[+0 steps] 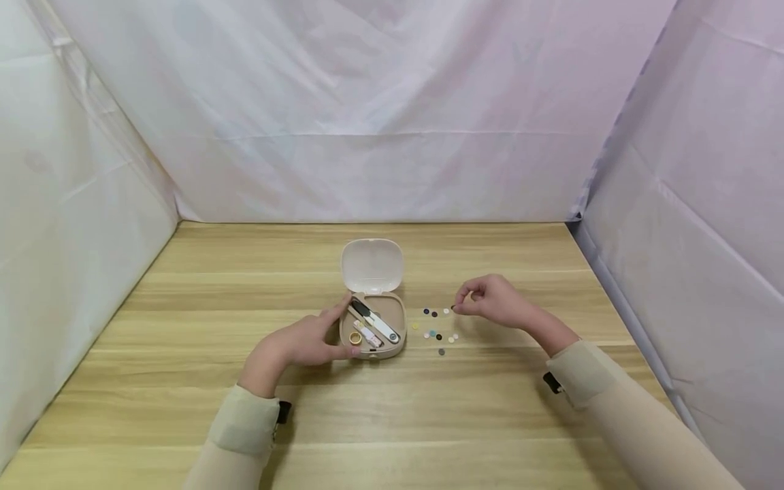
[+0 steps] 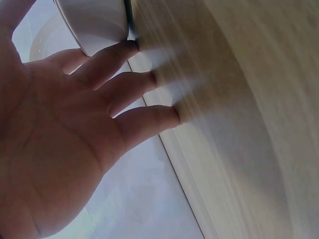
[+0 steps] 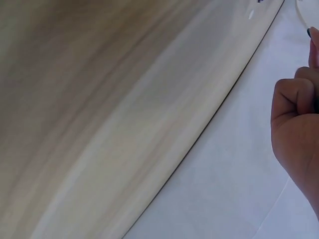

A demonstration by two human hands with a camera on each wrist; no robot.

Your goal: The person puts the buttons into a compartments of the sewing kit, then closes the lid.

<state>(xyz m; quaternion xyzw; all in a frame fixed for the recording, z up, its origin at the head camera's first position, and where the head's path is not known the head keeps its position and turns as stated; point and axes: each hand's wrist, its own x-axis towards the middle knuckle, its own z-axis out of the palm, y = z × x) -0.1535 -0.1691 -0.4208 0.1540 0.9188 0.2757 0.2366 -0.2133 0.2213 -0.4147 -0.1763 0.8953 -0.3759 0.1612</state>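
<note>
A beige box (image 1: pixel 397 307) stands on the table with its pale lid (image 1: pixel 371 264) raised at the back. Inside lie a black-and-white folding tool (image 1: pixel 378 322), a small white patterned piece (image 1: pixel 367 334) and a gold ring (image 1: pixel 355 337). My left hand (image 1: pixel 308 339) rests on the box's left side, thumb at the front corner and forefinger near the back; its other fingers are spread in the left wrist view. To the right of the box, my right hand (image 1: pixel 495 300) pinches a small dark button (image 1: pixel 453 307) between thumb and forefinger.
Several loose buttons lie between the box and my right hand, among them a yellow one (image 1: pixel 415 327), a blue one (image 1: pixel 432 333) and a grey one (image 1: pixel 441 352). White cloth (image 1: pixel 380 170) hangs behind the wooden table (image 1: pixel 392 429) and along both sides.
</note>
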